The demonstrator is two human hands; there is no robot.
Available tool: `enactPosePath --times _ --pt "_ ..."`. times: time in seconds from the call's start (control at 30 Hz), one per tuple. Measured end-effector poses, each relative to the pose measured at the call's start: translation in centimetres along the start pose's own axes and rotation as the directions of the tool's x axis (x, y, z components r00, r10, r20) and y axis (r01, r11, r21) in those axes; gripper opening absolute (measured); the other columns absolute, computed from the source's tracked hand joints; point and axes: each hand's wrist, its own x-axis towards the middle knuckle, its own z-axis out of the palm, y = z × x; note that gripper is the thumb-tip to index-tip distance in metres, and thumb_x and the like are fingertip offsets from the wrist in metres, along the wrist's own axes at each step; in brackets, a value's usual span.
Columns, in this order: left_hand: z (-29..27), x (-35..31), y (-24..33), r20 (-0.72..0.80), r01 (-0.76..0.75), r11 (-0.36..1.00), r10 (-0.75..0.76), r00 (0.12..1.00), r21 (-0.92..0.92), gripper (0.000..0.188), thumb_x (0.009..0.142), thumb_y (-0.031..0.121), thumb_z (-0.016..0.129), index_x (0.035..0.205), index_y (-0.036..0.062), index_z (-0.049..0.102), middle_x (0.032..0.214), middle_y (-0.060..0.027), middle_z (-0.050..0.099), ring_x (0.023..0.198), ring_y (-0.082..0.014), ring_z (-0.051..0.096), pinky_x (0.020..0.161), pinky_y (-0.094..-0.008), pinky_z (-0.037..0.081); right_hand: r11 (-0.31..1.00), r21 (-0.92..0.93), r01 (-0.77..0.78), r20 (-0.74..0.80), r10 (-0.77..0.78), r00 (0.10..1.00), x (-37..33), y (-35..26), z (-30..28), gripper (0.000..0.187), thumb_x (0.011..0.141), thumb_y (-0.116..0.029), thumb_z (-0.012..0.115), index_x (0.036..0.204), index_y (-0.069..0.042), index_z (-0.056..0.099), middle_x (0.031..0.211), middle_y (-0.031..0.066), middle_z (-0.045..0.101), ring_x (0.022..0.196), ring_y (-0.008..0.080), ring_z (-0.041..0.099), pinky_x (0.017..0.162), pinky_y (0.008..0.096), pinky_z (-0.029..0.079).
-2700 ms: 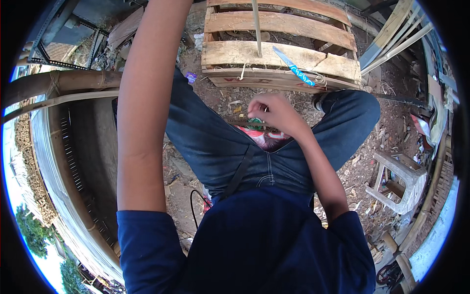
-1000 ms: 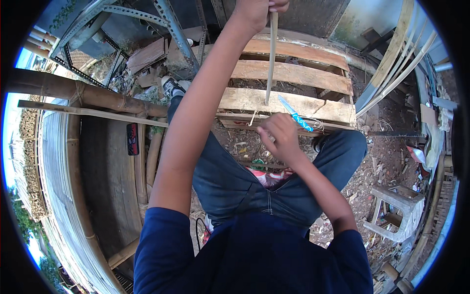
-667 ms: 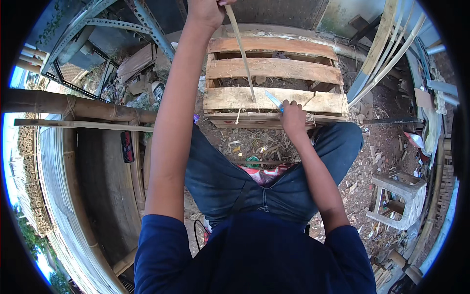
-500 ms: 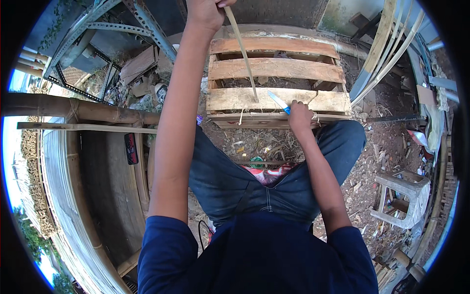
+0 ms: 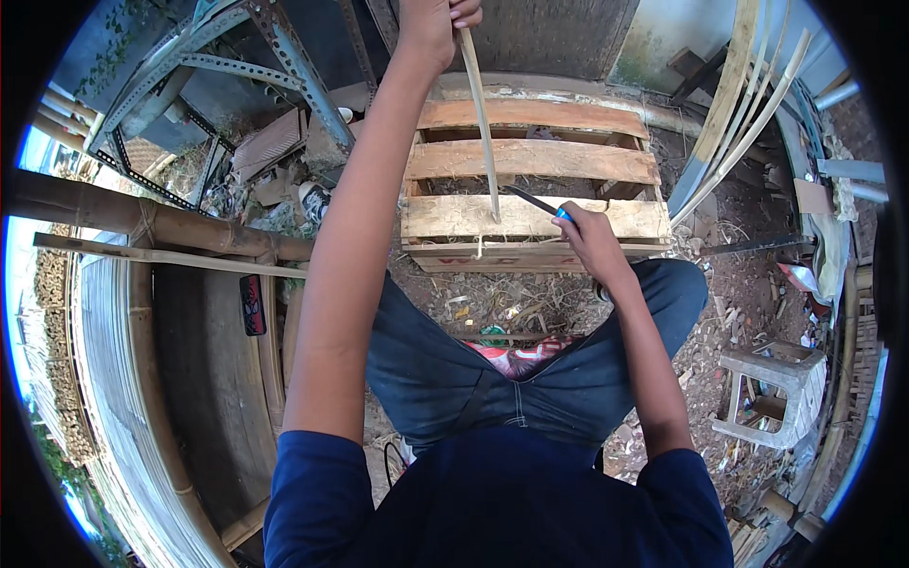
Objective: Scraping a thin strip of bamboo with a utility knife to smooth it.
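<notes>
My left hand (image 5: 428, 33) is raised at the far side, its fingers wrapped round the upper part of a pale bamboo strip (image 5: 480, 118). The strip slopes down, and its lower end rests on the front slat of a wooden crate (image 5: 436, 216). Over the right part of that slat, my right hand (image 5: 591, 241) grips a knife (image 5: 535, 200) by its blue handle. Its dark blade points up and left, and the tip lies close to the strip; whether they touch I cannot tell.
Long pale strips (image 5: 757, 123) lean beyond the crate at the right. A worn plastic stool (image 5: 781, 393) stands on the littered ground at right. On the left are a bamboo pole (image 5: 189, 222), a phone-like dark object (image 5: 252, 305) and a perforated metal frame (image 5: 312, 85).
My right hand has lifted slightly and turned the knife, so the blade looks dark and lies flatter. My left hand and the strip's upper end have shifted right and a little nearer.
</notes>
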Motion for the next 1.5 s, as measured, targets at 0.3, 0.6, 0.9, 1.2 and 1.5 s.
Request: enactPosePath --times 0.3,0.6,0.9,1.2,1.5 --pt "1.5 1.1 -1.0 0.095 0.047 0.999 -0.046 0.994 -0.013 0.033 0.095 0.038 0.057 0.078 0.015 0.04 0.052 0.0057 0.034 0.039 -0.0042 0.03 0.036 -0.02 0.026 0.856 -0.375 0.355 -0.205 -0.45 0.869 6.7 -6.4 -2.0 0.024 0.095 -0.027 0.055 0.084 -0.006 0.051 0.061 0.0117 0.059 0.055 0.0311 0.061 0.046 0.0419 0.045" --pt "2.5 0.7 -1.2 0.286 0.108 0.989 -0.076 0.955 -0.096 0.034 0.095 0.04 0.056 0.075 0.0164 0.04 0.052 0.0069 0.034 0.039 -0.0029 0.03 0.035 -0.019 0.026 0.817 -0.476 0.325 0.139 -0.295 0.945 4.6 -0.4 6.7 0.029 0.096 -0.032 0.051 0.082 -0.007 0.05 0.059 0.0135 0.062 0.052 0.0333 0.064 0.045 0.043 0.049" --pt "1.2 1.3 -1.2 0.36 0.163 0.966 -0.083 0.929 -0.199 0.037 0.095 0.041 0.054 0.07 0.0178 0.041 0.05 0.0071 0.033 0.038 -0.0031 0.028 0.034 -0.0182 0.026 0.913 -0.372 0.168 -0.072 -0.208 0.975 4.7 -2.6 6.7 0.029 0.096 -0.031 0.05 0.082 -0.006 0.051 0.059 0.0138 0.061 0.054 0.0345 0.063 0.047 0.0445 0.05" --pt "-0.5 1.6 -0.7 0.47 0.238 0.927 -0.079 0.879 -0.289 0.034 0.096 0.039 0.052 0.074 0.0154 0.043 0.048 0.0052 0.033 0.037 -0.0041 0.026 0.033 -0.0185 0.025 0.937 -0.317 0.147 -0.045 -0.169 0.985 4.4 -2.8 6.8 0.029 0.096 -0.034 0.049 0.086 -0.007 0.054 0.061 0.0152 0.063 0.056 0.0336 0.065 0.05 0.0449 0.052" --pt "-2.5 2.1 0.1 0.676 0.428 0.809 -0.053 0.735 -0.402 0.036 0.088 0.034 0.06 0.068 0.014 0.037 0.043 0.009 0.032 0.032 0.0003 0.026 0.033 -0.0133 0.027 0.932 -0.322 0.164 0.103 -0.138 0.985 3.6 -1.9 8.1 0.029 0.096 -0.032 0.05 0.088 -0.005 0.056 0.062 0.0151 0.064 0.059 0.0338 0.066 0.053 0.0441 0.053"
